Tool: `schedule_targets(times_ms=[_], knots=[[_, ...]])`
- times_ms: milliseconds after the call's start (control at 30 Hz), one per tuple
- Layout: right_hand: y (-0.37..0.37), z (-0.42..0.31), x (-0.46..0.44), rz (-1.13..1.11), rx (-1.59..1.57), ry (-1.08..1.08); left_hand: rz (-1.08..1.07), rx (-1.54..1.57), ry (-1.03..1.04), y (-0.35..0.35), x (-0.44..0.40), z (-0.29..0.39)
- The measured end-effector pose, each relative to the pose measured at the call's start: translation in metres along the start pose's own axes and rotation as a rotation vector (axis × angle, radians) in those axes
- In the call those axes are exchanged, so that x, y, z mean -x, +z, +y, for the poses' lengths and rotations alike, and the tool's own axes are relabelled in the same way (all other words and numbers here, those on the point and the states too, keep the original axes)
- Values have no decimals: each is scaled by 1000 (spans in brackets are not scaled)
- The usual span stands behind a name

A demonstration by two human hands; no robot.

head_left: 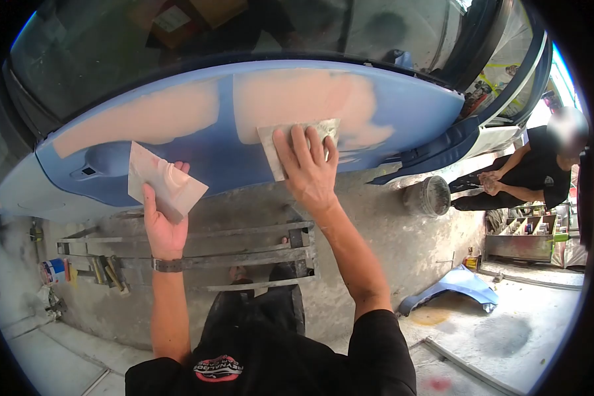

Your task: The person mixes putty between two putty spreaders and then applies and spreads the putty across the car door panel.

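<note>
My left hand (168, 228) holds up a square putty board (140, 173) from below, thumb over its near edge. A lump of pinkish body filler (168, 173) sits on the board. With fingers spread over its back, my right hand (311, 173) presses a flat, greyish, smeared filler spreader (270, 148) to the blue car door (226, 155). The spreader overlaps the lower edge of a wide pinkish filler patch (297, 92). Another long filler patch (138, 119) covers the door above its handle recess (102, 165).
Below the door stands a metal frame bench (257, 262). A bucket (435, 196) is on the floor to the right, beside a person (548, 158) with hands together. A blue fender (455, 287) lies on the floor; cans and tools (53, 270) are at left.
</note>
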State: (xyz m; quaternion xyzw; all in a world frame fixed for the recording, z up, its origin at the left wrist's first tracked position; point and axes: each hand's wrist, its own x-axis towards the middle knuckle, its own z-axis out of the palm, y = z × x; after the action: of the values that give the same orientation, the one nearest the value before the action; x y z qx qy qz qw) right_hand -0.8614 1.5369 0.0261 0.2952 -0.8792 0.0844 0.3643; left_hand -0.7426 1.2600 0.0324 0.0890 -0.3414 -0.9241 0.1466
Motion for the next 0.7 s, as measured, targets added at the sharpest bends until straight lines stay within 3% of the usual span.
schedule_targets(times_ms=[167, 233, 533, 600, 700], knots=[[38, -18, 36, 89, 18, -1, -11, -34, 10, 2, -1, 1], [34, -25, 42, 14, -48, 41, -8, -38, 9, 2, 1, 1], [-76, 10, 38, -111, -181, 219, 9, 25, -39, 6, 15, -2], [-101, 14, 35, -141, -229, 155, -3, 20, -80, 13, 29, -6], [-134, 2, 24, -170, -292, 72, 180, -126, -67, 35, 44, -27]])
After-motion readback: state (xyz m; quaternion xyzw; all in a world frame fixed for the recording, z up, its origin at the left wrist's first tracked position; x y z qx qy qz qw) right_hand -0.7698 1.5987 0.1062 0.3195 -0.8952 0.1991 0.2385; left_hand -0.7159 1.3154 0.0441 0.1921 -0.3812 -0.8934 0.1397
